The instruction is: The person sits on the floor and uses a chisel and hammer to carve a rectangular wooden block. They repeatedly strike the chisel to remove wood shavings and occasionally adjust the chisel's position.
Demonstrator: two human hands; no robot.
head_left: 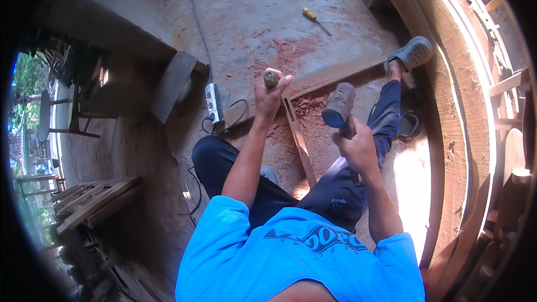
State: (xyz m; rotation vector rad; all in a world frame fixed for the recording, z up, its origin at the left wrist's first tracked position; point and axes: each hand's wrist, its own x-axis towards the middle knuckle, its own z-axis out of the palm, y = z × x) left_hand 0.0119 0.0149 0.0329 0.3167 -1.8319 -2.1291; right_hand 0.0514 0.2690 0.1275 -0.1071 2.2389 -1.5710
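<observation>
My left hand (269, 94) is closed around a chisel handle (271, 80), seen nearly end-on, over the far end of a narrow wooden piece (302, 145) with a cut slot. The chisel's blade is hidden by the hand. My right hand (353, 144) grips a mallet (338, 106) with a grey head and blue striking face, raised to the right of the chisel. The narrow piece runs from a board (356, 70) lying across the floor back between my legs, with reddish shavings (306, 106) around it.
A yellow screwdriver (310, 16) lies on the dusty floor. A corded power strip (213, 105) sits left of my left hand, near a concrete block (172, 84). Large planks (456, 151) stand at right. Stacked wood (95, 201) and a chair (72, 114) are at left.
</observation>
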